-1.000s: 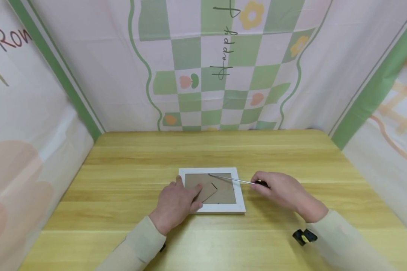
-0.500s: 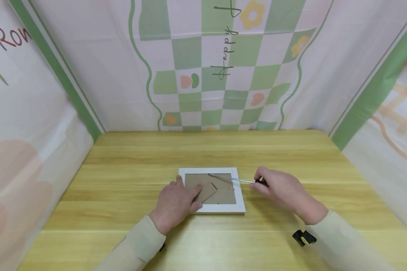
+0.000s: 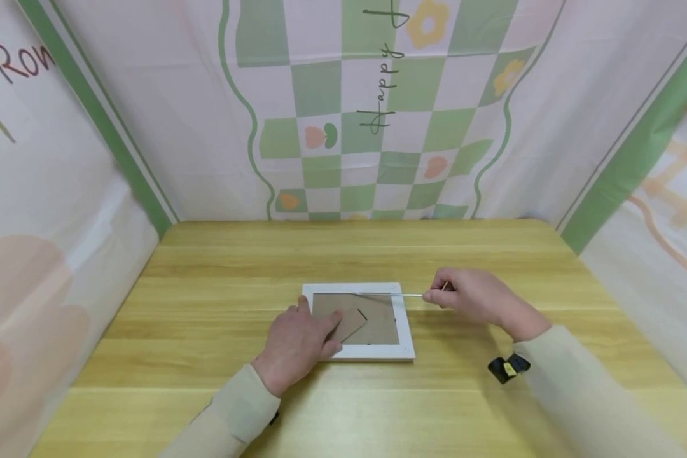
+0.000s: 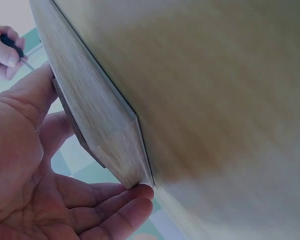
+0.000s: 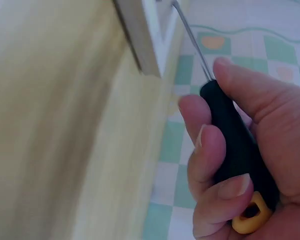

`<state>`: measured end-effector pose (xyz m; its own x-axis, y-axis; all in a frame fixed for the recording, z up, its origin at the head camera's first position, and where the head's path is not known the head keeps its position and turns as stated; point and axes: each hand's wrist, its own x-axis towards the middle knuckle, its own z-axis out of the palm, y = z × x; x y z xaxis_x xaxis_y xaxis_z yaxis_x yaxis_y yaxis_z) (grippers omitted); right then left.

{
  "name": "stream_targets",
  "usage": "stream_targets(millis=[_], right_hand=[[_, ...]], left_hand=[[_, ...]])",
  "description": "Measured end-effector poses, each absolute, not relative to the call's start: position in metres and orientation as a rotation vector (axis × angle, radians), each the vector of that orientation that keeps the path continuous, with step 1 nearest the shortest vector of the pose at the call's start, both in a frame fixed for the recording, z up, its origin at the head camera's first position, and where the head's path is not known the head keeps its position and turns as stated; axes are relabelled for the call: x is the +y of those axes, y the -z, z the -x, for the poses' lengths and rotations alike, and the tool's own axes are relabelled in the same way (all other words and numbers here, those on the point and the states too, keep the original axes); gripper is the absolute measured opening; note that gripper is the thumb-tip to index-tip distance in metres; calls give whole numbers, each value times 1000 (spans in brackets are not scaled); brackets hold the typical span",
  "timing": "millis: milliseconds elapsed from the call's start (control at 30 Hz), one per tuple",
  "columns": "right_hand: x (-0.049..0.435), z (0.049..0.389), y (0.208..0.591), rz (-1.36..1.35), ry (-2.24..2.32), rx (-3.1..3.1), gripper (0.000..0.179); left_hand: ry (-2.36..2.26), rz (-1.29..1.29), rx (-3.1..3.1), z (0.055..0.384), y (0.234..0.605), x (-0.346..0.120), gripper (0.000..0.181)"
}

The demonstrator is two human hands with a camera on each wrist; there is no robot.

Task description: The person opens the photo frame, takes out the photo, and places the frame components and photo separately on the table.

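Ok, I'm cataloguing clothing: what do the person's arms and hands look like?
The left hand and right hand are ungloved, with long beige sleeves. A black piece with a yellow patch shows by the right sleeve, a small dark bit by the left.

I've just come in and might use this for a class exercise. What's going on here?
A person's left hand rests on a white frame lying on a wooden table, brown board facing up. The right hand grips a screwdriver by its dark handle. At this moment its shaft reaches over the frame's right border, with the tip at the board's far edge; the board sits inside the frame.
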<state>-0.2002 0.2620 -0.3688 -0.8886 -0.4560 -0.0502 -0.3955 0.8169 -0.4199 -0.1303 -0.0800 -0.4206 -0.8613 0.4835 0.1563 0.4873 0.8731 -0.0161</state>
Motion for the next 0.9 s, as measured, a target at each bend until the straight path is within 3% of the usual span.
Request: stream_targets(millis=[500,900], right_hand=[[269,248,351,449,805,2471,35],[265,208,362,688,701,2769,23]], left_hand=[[37,733,-2945,132,420,-79,56],[10,751,-2903,129,419,-80,55]])
